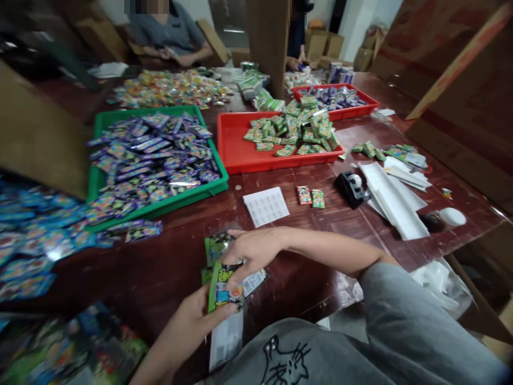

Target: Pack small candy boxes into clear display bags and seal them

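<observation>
A green printed pouch (223,289) with a clear lower part is held in front of my body. My left hand (196,315) grips its near side, thumb lying across the front. Bent over its upper part is my right hand (252,254), with the thumb and fingers closed on it; some fingertips are hidden. Another green packet (214,246) lies on the table just beyond, partly covered by my right hand. A sheet of white labels (265,207) rests farther out, beside a red sachet (303,195) and a green sachet (318,199).
A green tray (222,184) of purple packets stands left, a red tray (232,141) of green packets ahead, another red tray (372,101) behind. Blue packets (28,235) spread at left. A tape dispenser (352,187) and white sheets (395,200) lie right. A person (168,37) sits opposite.
</observation>
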`<state>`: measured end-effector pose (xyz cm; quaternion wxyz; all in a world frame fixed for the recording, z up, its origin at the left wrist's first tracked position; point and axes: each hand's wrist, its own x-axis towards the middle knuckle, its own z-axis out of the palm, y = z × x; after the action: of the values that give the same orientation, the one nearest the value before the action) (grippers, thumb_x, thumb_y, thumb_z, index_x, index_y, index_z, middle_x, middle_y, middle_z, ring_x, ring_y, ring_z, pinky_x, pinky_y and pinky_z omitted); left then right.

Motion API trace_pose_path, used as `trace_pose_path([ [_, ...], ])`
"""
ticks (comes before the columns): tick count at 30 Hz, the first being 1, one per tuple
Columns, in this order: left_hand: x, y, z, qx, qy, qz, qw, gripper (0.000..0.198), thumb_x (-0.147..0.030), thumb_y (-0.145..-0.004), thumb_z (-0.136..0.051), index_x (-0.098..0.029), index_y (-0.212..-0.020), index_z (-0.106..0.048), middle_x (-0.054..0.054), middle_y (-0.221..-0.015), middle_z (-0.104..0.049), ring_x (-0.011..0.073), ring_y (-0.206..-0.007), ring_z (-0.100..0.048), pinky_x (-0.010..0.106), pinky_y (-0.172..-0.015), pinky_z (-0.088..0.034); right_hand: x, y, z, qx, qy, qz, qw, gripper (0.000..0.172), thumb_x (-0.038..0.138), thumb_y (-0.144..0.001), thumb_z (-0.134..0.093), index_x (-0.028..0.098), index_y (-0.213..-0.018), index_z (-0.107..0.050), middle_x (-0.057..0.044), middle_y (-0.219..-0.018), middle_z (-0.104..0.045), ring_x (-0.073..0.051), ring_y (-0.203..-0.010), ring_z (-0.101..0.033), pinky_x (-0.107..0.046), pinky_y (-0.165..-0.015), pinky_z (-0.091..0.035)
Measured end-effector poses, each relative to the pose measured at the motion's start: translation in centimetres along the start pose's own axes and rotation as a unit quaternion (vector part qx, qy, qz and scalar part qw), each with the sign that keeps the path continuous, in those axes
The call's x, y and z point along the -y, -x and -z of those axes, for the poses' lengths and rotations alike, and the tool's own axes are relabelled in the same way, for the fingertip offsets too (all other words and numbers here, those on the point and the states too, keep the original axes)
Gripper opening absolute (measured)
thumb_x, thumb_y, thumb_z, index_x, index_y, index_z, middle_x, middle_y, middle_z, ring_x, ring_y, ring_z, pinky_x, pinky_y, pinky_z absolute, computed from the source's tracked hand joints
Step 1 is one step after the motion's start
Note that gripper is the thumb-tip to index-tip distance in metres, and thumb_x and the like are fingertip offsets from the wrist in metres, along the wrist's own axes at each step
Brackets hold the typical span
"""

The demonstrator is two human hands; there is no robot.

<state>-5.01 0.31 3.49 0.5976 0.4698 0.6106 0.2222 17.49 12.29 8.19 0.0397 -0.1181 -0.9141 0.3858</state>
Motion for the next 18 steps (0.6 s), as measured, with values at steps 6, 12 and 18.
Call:
trace_pose_path([
  [6,3.2,-0.7,-1.7,-0.291,0.079,-0.042,0.953,0.06,-0.062,-0.065,-0.089,-0.016,-0.104,-0.081,0.008,-0.096,-0.084,0.0279,-0.084,-0.076,0.036,-0.077,-0.061,0.6,-1.0,-5.3,-0.355,-0.088,-0.148,0.919,0.042,0.043,-0.095,-0.078,0.022,-0.129,-0.064,-0.016,-0.152,-0.064,-0.025,-0.135,-0.067,-0.045,-0.115,-0.05],
  [12,4.2,-0.3,-4.8,-0.323,0.118,-0.085,0.935,0.039,-0.051,-0.083,-0.078,-0.016,-0.101,-0.08,0.005,-0.092,-0.083,0.0221,-0.078,-0.073,0.028,-0.07,-0.056,0.7,-3.3,-13.3,-0.342,-0.075,-0.337,0.874,0.041,0.057,-0.105,-0.05,0.022,-0.125,-0.058,-0.014,-0.105,-0.081,-0.032,-0.089,-0.08,-0.041,-0.076,-0.059],
  [18,6.9,-0.4,-5.0,-0.39,0.089,-0.111,0.91,0.037,-0.051,-0.099,-0.066,-0.019,-0.112,-0.078,0.009,-0.106,-0.084,0.0243,-0.095,-0.078,0.03,-0.082,-0.057,-2.2,-5.1,-15.7,-0.462,-0.02,-0.311,0.831,0.045,0.059,-0.107,-0.033,0.023,-0.106,-0.06,-0.014,-0.1,-0.08,-0.027,-0.078,-0.077,-0.036,-0.069,-0.052],
])
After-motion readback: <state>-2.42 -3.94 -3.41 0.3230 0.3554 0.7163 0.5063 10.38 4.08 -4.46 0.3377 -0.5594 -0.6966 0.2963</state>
